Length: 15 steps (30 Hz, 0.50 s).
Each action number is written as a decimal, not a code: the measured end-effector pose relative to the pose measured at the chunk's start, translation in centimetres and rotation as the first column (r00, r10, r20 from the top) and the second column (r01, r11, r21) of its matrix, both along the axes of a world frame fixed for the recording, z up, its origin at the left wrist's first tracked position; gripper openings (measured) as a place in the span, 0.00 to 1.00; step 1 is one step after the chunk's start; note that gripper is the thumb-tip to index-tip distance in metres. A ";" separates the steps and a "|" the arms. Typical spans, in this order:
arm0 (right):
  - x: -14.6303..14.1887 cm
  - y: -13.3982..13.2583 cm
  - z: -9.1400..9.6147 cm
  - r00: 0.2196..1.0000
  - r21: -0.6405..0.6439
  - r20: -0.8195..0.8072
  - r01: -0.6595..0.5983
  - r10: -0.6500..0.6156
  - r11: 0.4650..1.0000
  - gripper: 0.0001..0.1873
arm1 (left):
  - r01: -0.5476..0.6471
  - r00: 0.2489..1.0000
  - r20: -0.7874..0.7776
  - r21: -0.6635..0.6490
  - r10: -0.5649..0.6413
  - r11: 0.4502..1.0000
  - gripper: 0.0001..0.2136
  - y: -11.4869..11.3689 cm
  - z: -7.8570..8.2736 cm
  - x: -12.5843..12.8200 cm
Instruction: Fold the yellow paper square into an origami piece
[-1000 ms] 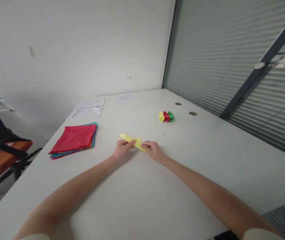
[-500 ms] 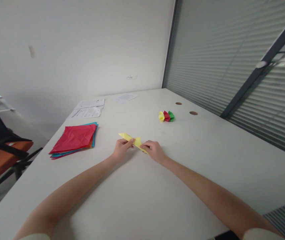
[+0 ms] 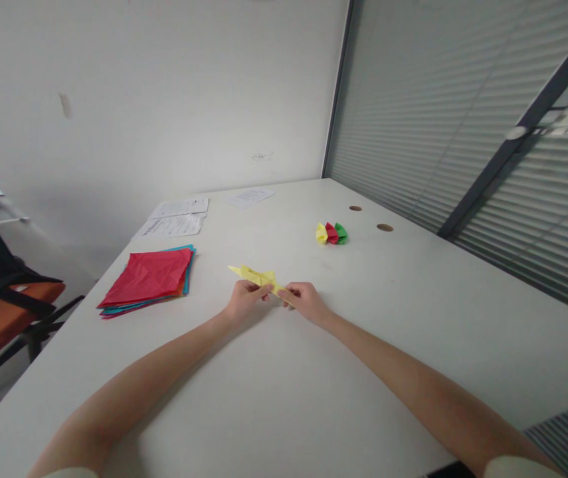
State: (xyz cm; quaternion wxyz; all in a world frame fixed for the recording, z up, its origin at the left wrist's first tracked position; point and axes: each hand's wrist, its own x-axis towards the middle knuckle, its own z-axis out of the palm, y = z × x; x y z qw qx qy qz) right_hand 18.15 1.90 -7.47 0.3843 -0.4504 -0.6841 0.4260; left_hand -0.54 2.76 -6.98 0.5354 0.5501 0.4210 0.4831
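A folded piece of yellow paper (image 3: 260, 276) is held just above the white table by both of my hands. My left hand (image 3: 248, 299) pinches its lower edge near the middle, thumb on top. At the paper's right end, my right hand (image 3: 305, 301) grips it between thumb and fingers. The paper's pointed left end sticks out past my left hand. Parts of its lower side are hidden behind my fingers.
A stack of coloured paper sheets (image 3: 149, 275), red on top, lies at the left. Yellow, red and green folded papers (image 3: 332, 233) sit farther back, near two round table holes (image 3: 384, 228). Printed sheets (image 3: 174, 224) lie at the far left. An orange chair (image 3: 9, 312) stands beside the table.
My left thumb has slid along the paper toward my right hand. The yellow paper's left end has shifted left, and more of its folded face shows.
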 end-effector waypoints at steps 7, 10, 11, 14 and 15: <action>-0.2 -0.4 0.1 1.000 0.034 0.003 -0.001 0.001 0.999 0.24 | 0.099 0.995 0.004 -0.070 -0.099 0.993 0.19 -0.3 -0.1 0.1; -0.3 -0.5 0.3 1.000 0.040 -0.002 -0.030 0.030 0.999 0.24 | 0.128 0.992 -0.009 -0.033 -0.129 0.991 0.18 -0.6 0.3 0.2; -0.3 -0.4 0.3 0.999 0.044 0.006 -0.034 0.034 0.998 0.24 | 0.134 0.991 -0.009 -0.027 -0.134 0.991 0.18 -0.6 0.5 0.2; -0.1 -0.3 0.4 0.999 0.035 0.029 -0.033 0.032 0.999 0.25 | 0.115 0.993 0.015 -0.017 -0.115 0.993 0.17 -0.4 0.8 0.1; 0.0 -0.2 0.4 0.999 0.027 0.033 -0.025 0.024 0.999 0.25 | 0.092 0.995 0.039 -0.012 -0.091 0.996 0.17 -0.2 1.0 0.0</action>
